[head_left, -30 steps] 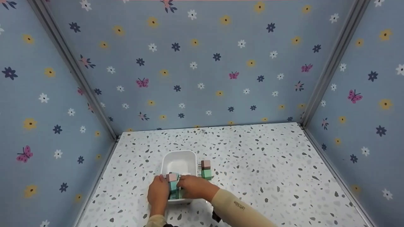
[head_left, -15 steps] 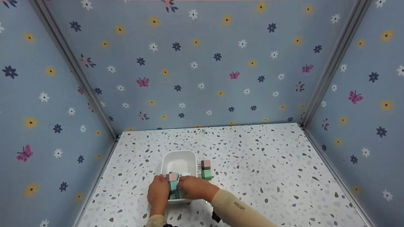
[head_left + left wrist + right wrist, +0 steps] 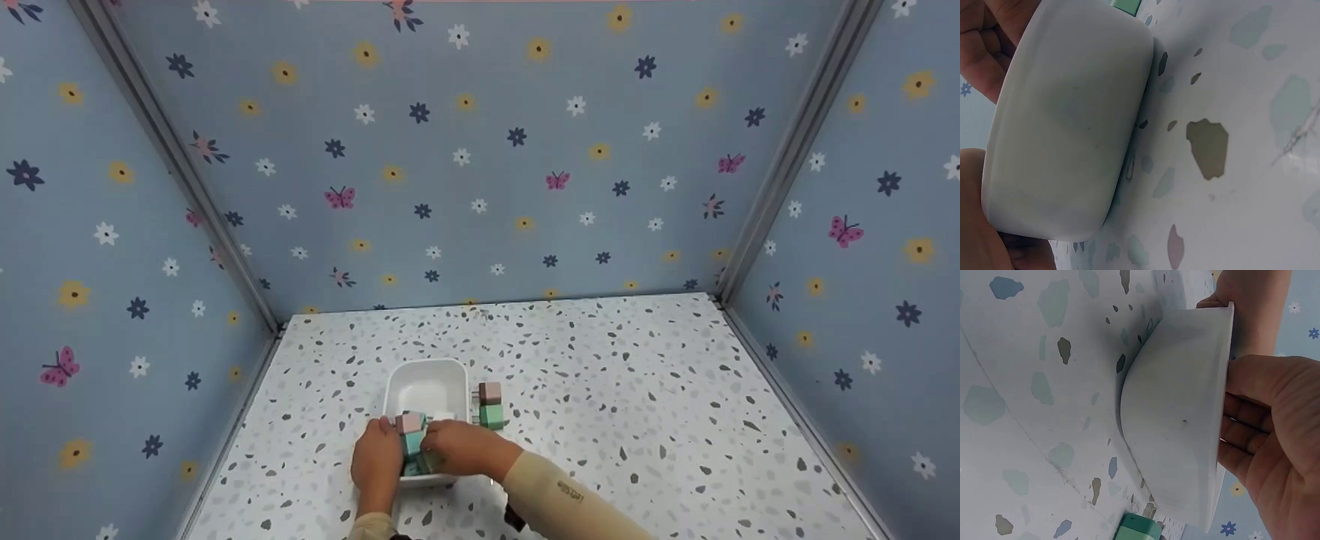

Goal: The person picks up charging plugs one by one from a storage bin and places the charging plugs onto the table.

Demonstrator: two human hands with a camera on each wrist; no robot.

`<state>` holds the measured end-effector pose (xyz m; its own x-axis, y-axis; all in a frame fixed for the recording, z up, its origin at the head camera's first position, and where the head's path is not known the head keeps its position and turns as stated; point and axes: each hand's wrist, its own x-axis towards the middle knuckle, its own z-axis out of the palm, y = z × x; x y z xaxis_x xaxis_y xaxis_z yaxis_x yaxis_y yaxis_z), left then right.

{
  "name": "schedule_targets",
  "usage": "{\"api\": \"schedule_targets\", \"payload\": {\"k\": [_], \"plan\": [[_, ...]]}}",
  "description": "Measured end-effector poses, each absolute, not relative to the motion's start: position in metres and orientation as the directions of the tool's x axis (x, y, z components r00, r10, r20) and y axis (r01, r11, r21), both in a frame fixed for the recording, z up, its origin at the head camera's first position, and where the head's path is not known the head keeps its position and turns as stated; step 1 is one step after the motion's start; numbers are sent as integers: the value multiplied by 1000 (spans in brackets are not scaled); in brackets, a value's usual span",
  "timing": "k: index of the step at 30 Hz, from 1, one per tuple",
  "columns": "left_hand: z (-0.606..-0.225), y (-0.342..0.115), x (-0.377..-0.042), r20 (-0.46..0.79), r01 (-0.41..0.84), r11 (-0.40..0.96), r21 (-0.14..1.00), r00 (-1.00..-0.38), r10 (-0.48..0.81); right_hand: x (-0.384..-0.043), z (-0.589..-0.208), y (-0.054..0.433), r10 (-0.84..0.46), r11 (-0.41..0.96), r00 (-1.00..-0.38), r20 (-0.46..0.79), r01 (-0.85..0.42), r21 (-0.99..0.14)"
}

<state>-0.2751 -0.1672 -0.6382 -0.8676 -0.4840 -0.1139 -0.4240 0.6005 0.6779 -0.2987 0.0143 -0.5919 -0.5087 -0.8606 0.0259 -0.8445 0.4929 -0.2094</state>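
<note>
A white plastic bin [image 3: 425,365] stands on the speckled table, its near half holding several block-shaped plug adapters. A pink adapter [image 3: 410,423] and a teal adapter [image 3: 414,442] lie on top. My left hand [image 3: 376,459] grips the bin's left rim; in the left wrist view its fingers wrap that end of the bin wall [image 3: 1067,124]. My right hand [image 3: 469,448] reaches over the right rim with curled fingers, pinching a green adapter [image 3: 430,463] low in the bin. In the right wrist view, the bin wall [image 3: 1179,405] hides what lies inside.
Just right of the bin, a pink adapter [image 3: 490,392] and a green adapter [image 3: 491,416] lie side by side, prongs toward the bin. Flower-patterned panels [image 3: 480,150] enclose the table [image 3: 600,390] at the back and both sides.
Under my right fingertips, the green adapter has tilted a little among the others. My left hand, the bin and the two adapters outside it stay in place.
</note>
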Motion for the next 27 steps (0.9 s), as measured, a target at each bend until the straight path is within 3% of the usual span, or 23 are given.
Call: {"api": "schedule_targets", "payload": {"k": [10,27], "plan": [[-641,-168,-276,-132,-443,587,677,-859,-495,-302,-593,14,-842,522,-539,-18,-806,-279],[-641,-169,-275,-95,-414,599,685,-866,-491,-303,-592,14,-857,489,-515,-4,-812,-318]]}}
